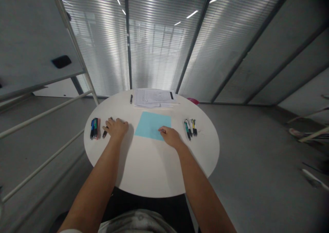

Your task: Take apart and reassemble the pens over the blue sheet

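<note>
My left hand (pixel 116 127) rests palm down on the left of the white round table (pixel 144 168), its fingers apart. Its outer fingers lie over a dark pen (pixel 104 134), which is partly hidden beneath them. A light blue sheet of paper (pixel 150 123) lies flat near the middle. Over its lower right part is my right hand (pixel 169 135), closed with the fingertips pinched together. Something small and dark may be between those fingertips, too small to make out.
Several pens (pixel 95 128) lie together at the left edge, and several more pens (pixel 190 128) at the right. A stack of printed papers (pixel 154 98) sits at the back beside a black pen (pixel 131 99). A white metal frame (pixel 46 114) stands left of the table.
</note>
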Demonstrator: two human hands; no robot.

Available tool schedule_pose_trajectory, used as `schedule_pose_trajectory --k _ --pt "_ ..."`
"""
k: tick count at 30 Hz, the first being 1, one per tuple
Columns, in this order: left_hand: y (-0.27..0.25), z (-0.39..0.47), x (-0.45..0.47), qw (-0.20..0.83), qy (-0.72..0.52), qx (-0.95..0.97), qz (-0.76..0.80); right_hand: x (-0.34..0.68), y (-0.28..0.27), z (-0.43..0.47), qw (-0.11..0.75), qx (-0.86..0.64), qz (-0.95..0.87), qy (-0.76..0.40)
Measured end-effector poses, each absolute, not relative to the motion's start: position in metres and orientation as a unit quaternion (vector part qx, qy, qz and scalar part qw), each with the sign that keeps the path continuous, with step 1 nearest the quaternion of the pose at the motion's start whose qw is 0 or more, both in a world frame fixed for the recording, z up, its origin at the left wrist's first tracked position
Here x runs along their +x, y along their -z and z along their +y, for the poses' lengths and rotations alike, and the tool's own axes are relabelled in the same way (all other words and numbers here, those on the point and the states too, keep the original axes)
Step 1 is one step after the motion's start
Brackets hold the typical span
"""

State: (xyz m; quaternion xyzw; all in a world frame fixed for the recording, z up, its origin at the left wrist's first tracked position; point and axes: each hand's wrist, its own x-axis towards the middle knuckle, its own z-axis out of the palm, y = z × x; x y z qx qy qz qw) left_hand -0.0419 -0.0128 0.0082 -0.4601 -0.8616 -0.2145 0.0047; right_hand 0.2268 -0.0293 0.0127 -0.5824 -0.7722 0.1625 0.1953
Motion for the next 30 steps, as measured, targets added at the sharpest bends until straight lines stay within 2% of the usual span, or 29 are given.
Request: schedule_pose_trajectory --k 11,19,25,30 --pt "-0.013 -0.015 -0.048 -0.002 0.23 -0.458 -0.859 0.227 -0.011 -0.028 0.193 -0.583 -0.772 -0.164" --pt "-0.008 -0.007 -0.045 -0.007 0.239 -0.551 -0.8 0.224 -0.014 -0.029 0.208 -0.581 -0.77 -0.16" --pt "-0.003 -0.003 -0.016 0.028 0.281 -0.683 -0.674 0.222 -0.011 -0.024 0.295 -0.601 -0.727 -0.154" --pt "-0.004 -0.016 0.02 0.038 0.336 -0.791 -0.51 0.223 -0.008 -0.017 0.384 -0.605 -0.666 -0.206"
